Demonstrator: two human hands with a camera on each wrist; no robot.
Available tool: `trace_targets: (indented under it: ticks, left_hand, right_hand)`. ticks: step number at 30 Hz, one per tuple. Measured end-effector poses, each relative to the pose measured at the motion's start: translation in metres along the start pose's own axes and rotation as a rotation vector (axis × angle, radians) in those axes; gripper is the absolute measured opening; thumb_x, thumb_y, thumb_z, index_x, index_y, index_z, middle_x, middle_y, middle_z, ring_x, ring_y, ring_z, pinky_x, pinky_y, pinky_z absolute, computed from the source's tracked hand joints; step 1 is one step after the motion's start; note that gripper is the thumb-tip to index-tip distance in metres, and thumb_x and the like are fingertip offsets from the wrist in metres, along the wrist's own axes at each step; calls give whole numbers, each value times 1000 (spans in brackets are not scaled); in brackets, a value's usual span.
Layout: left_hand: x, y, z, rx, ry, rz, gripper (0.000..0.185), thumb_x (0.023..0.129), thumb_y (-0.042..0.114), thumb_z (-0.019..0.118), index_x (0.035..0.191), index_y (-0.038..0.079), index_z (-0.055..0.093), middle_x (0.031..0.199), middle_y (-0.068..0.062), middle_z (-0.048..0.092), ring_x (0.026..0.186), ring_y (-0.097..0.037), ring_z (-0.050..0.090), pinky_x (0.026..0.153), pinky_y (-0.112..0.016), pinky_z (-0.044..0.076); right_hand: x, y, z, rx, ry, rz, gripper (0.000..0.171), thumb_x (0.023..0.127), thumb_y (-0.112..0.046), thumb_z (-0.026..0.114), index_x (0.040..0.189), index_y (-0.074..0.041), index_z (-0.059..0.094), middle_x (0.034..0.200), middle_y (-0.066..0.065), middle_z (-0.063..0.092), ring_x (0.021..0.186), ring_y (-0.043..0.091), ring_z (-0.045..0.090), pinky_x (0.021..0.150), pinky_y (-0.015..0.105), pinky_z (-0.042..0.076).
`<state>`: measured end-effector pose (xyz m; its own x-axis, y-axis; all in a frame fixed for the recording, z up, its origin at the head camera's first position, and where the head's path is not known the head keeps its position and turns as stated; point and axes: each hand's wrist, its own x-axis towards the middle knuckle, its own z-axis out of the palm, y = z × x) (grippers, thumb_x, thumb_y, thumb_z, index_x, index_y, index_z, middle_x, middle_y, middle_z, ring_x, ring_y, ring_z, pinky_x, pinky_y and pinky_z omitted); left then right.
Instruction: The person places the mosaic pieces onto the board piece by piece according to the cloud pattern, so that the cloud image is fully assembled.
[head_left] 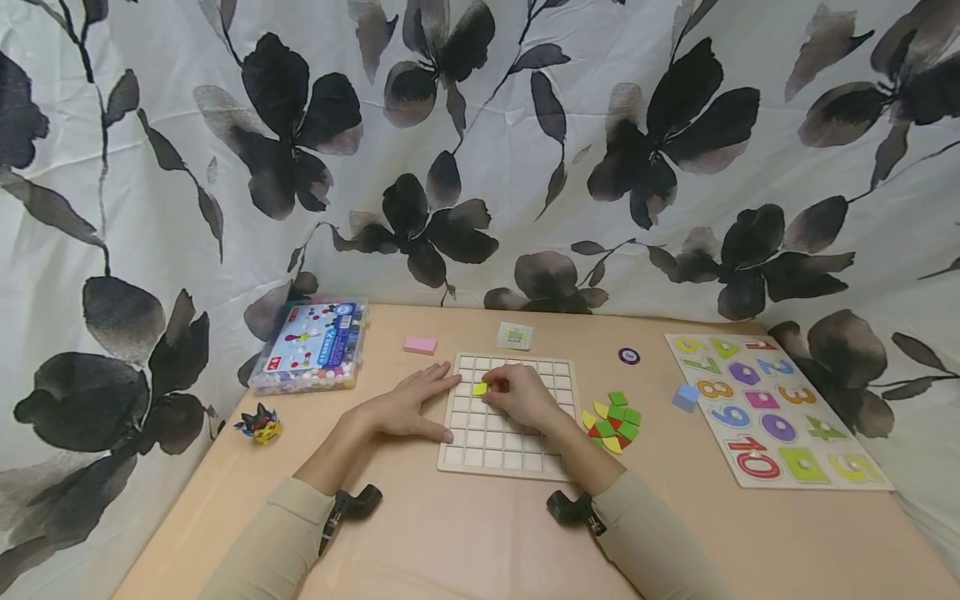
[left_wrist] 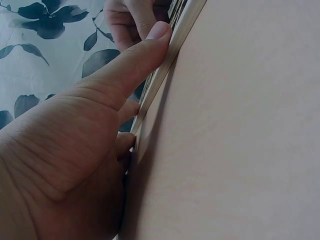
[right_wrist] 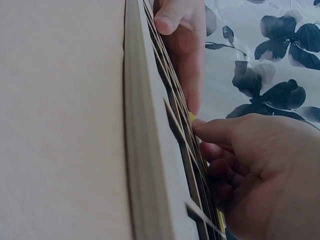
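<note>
Yellow tile on pale wooden grid board; black-flowered white cloth.

tan table, grid board, number puzzle

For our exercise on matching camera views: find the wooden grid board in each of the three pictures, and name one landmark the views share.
Head: the wooden grid board lies centre on the table, under both hands.
Left wrist: only its pale edge shows, running diagonally at top centre beside the left hand's thumb.
Right wrist: its edge and grid cells run steeply down the middle, left of the right hand.
Shared landmark: the flowered cloth behind.
</note>
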<state>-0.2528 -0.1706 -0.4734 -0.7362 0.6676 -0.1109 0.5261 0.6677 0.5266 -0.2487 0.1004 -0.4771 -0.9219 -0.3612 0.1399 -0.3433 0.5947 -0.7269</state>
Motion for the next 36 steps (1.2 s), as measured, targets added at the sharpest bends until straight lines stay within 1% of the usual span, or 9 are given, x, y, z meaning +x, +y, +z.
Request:
trace_targets:
  ticks: [6,13,17,22,25,31,34,36]
  left_hand:
    - [-1,2,0,-5,-1,-4,104,84,66,76,166,22,29,176,-12,7,163,-34,4,131,-60,7]
    - [0,1,0,-9,-4,-8,104,84,66,76,166,23,28,177,-10,7,163,-34,4,131,-60,6]
    - [0,1,0,-16,-2,-7,104,85,65,76,166,22,28,176,-11,7,163,-34,3,131,-60,6]
    - [0,3,-2,-17,-3,-3,104,85,63,77,166,20,28,176,-13,6,163,-35,2,131,-60,5]
    - [0,3,-3,-16,-4,0,105,85,63,77,167,20,27,176,-13,5,163,-35,2,131,-59,5]
    - [0,3,-3,-29,-5,-1,104,85,62,77,167,20,27,176,-13,5,163,-36,2,131,-58,4]
    - [0,3,-3,-30,-4,3,105,85,62,78,167,20,27,176,-13,5,163,-36,2,131,-58,4]
    - [1,3,-2,-29,-3,4,105,85,63,77,167,20,27,176,-13,5,163,-35,1,131,-58,3]
  right_hand:
    - [-1,1,1,-1,-11,0,24,93,-13,78,116,-5,77,85,-3,67,79,13,58,72,28,49]
    - [-1,3,2,-25,-7,-6,22,96,-13,75,116,-7,78,94,-1,70,84,14,59,76,30,51]
    - [-2,1,-3,-14,-11,-13,27,96,-15,76,120,-5,76,93,-1,69,83,15,58,74,30,50]
    - [-6,-10,-20,19,-23,-29,33,97,-21,75,126,-5,74,93,-2,69,81,16,59,70,28,50]
    - [-10,-15,-34,12,-17,-42,34,97,-22,75,127,-6,73,96,-1,69,82,17,59,69,27,50]
    - [-20,-20,-60,-27,14,-53,33,96,-23,76,127,-10,74,104,1,71,83,18,59,68,29,50]
    - [-26,-20,-73,-40,28,-44,35,96,-25,77,129,-14,73,110,4,72,86,19,59,70,29,50]
    - [-29,-20,-82,-38,36,-47,36,96,-25,77,131,-14,72,114,7,72,88,20,59,71,29,51]
